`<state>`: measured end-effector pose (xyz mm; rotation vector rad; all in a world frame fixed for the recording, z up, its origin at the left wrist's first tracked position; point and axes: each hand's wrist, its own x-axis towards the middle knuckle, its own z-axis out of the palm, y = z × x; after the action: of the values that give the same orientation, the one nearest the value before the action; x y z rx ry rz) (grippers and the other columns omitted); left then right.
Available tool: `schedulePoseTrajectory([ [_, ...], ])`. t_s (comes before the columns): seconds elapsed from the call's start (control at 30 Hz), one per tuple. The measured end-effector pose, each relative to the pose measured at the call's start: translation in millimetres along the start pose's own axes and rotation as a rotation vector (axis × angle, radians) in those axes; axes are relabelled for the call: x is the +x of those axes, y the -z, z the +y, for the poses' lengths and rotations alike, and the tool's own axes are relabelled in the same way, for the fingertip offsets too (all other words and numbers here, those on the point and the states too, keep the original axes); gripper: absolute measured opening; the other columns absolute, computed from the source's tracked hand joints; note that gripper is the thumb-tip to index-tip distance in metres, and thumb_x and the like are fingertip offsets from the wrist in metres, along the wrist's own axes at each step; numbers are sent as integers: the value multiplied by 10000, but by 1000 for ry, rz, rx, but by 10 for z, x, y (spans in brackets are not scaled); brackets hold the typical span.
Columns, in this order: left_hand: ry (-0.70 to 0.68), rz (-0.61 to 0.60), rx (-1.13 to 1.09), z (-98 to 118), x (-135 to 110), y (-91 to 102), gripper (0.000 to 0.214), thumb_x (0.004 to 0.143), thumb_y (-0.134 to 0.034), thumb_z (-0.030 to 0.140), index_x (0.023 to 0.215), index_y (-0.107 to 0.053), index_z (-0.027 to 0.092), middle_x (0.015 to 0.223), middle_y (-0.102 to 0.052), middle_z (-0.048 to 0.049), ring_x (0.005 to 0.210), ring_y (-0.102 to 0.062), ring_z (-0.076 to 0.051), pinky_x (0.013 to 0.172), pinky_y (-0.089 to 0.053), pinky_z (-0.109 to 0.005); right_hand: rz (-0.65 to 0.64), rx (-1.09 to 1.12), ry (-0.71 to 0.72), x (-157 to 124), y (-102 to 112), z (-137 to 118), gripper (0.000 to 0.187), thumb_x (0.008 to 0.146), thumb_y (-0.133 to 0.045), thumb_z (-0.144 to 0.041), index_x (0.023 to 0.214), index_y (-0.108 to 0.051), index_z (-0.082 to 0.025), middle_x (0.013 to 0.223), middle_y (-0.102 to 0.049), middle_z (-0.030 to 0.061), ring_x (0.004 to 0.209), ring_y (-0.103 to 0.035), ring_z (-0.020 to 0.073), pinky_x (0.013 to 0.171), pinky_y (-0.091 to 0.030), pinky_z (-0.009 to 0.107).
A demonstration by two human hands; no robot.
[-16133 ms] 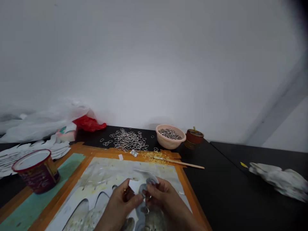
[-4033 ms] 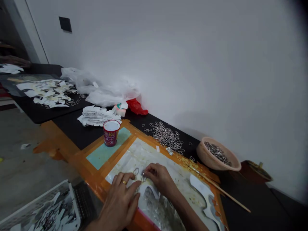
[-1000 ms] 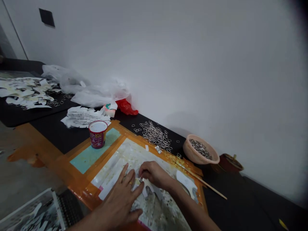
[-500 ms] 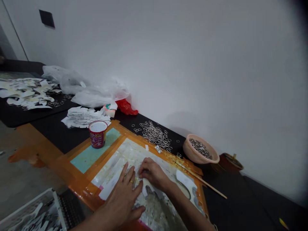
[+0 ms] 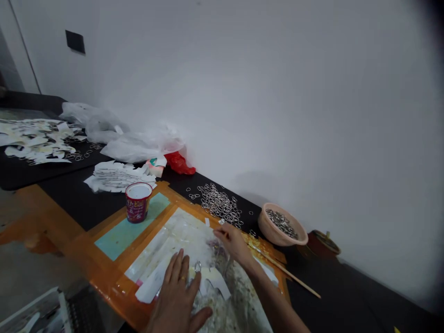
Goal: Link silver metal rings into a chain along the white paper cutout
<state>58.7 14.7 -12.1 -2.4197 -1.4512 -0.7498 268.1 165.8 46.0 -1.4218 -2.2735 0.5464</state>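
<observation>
Ring: small silver metal ring (image 5: 197, 266) stands on a white paper cutout (image 5: 212, 281), lower centre, just beside the left thumb tip.
Left hand (image 5: 178, 296): fingers spread wide, pressed flat on the cutout, holding nothing.
Right hand (image 5: 234, 243): has moved off the ring, up toward frame centre; fingers drawn narrow, any hold too small to tell.
Around: pile of silver rings (image 5: 217, 203) upper centre; peach plastic bowl (image 5: 280, 229) right.

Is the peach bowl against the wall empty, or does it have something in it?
Not empty: the peach plastic bowl holds a heap of small metal rings sitting below its rim.
</observation>
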Motion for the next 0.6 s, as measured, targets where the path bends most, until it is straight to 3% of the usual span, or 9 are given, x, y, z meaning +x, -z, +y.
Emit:
schedulePoseTrajectory([
  [0.13,12,73,18,16,-22,-76,637,850,-492,708,1257,-635,240,1350,-609,-210,1304,-489,-458,991,-409,-564,97,-94,-177,293,142,353,209,964,-597,-336,1047,-646,-151,1056,-671,52,920,-656,189,834,-549,399],
  [0.3,17,38,11,24,-41,-127,620,870,-463,699,1247,-653,245,1335,-616,-230,1278,-513,-474,967,-414,-581,61,-129,-293,483,87,530,243,957,-610,-330,1134,-629,-164,1139,-654,70,956,-656,200,833,-563,402],
  [0.47,115,-233,-115,43,79,63,621,883,-462,683,1285,-642,245,1396,-547,-269,1294,-500,-484,959,-436,-638,31,-76,-336,645,43,578,257,956,-613,-327,1149,-621,-157,1125,-656,68,912,-664,188,776,-579,369],
  [0.6,215,-470,-232,79,222,257,645,874,-518,649,1342,-600,213,1466,-450,-294,1347,-444,-468,1032,-389,-641,44,-25,-273,672,85,529,238,954,-616,-323,1120,-630,-153,1092,-663,61,881,-664,178,755,-578,354],
])
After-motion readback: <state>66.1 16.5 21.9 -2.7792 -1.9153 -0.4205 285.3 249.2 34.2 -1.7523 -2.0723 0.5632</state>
